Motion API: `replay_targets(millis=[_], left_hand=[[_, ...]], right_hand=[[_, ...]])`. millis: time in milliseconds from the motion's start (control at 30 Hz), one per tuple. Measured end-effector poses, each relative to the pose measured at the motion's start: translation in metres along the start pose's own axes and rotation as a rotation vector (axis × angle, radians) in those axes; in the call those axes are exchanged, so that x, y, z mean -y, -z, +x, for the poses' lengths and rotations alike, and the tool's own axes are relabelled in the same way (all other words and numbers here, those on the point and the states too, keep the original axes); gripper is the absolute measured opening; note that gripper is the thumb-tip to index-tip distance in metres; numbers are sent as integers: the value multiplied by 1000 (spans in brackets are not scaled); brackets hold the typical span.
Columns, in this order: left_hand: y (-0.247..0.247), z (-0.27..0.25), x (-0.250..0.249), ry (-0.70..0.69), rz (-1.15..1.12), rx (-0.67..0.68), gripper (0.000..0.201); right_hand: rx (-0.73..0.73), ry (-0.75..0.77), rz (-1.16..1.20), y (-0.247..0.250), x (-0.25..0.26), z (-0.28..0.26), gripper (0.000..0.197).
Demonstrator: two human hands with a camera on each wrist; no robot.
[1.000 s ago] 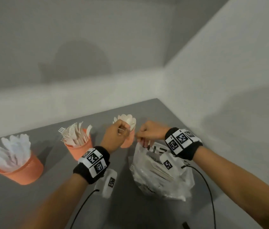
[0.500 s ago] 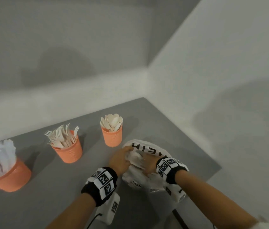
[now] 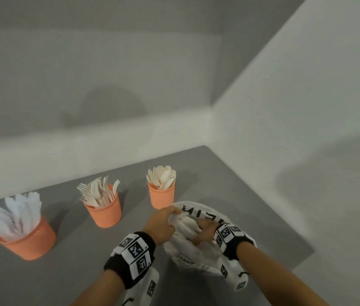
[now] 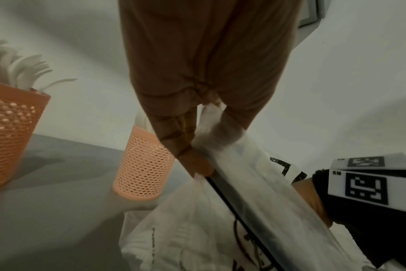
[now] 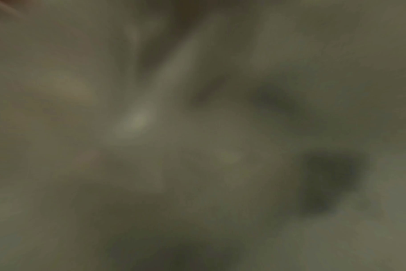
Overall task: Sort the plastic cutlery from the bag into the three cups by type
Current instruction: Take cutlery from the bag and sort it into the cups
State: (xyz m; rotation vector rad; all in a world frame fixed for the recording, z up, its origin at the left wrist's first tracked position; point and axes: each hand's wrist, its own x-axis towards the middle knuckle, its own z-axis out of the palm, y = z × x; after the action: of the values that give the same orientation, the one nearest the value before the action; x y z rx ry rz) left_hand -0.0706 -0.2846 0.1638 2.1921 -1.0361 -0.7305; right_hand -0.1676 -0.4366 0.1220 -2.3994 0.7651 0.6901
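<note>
plastic cutlery, white and cream, mostly sorted already; listed left to right across the grey counter (image 3: pixel 42 279).

- wide orange perforated plastic cup (image 3: pixel 27 241), far left: white plastic knives (image 3: pixel 15 215) standing fanned in it.
- middle orange perforated plastic cup (image 3: pixel 105 214): cream plastic forks (image 3: pixel 98 192), tines up.
- small orange perforated plastic cup (image 3: pixel 162 196), nearest the bag: cream plastic spoons (image 3: pixel 162 176), bowls up.
- left hand (image 3: pixel 160 224): at the near-left rim of the bag, fingers (image 4: pixel 186 146) curled and pinching a fold of the film, holding the mouth open.
- white crinkled plastic bag with black lettering (image 3: pixel 196 259), just right of the spoon cup, lying on the counter: holds whatever cutlery is left.
- right hand (image 3: pixel 205 234): reaching down into the bag mouth. fingers hidden by the film, and the right wrist view is only a dark blur, so whether they hold anything cannot be told.

step in hand, by my reading: fetching the next piece from the bag, late in the sort. next move calls for drawing out one piece cleanly, reading its type, and carrying it left to the matching cup while the left hand steadies the bag.
</note>
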Motion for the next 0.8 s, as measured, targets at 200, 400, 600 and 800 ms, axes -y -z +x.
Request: replay_targets(millis=[200, 400, 600, 800], left_hand=[[-1, 3, -2, 46, -25, -39, 47], [-1, 10, -5, 74, 11, -28, 45], [0, 14, -8, 90, 207, -82, 47], [-9, 17, -6, 131, 177, 22, 64]], right_hand=[[-39, 2, 73, -2, -3, 0, 86], [-170, 66, 80, -14, -3, -5, 77], [-220, 51, 72, -6, -1, -11, 66], [-225, 133, 177, -5, -2, -18, 53]])
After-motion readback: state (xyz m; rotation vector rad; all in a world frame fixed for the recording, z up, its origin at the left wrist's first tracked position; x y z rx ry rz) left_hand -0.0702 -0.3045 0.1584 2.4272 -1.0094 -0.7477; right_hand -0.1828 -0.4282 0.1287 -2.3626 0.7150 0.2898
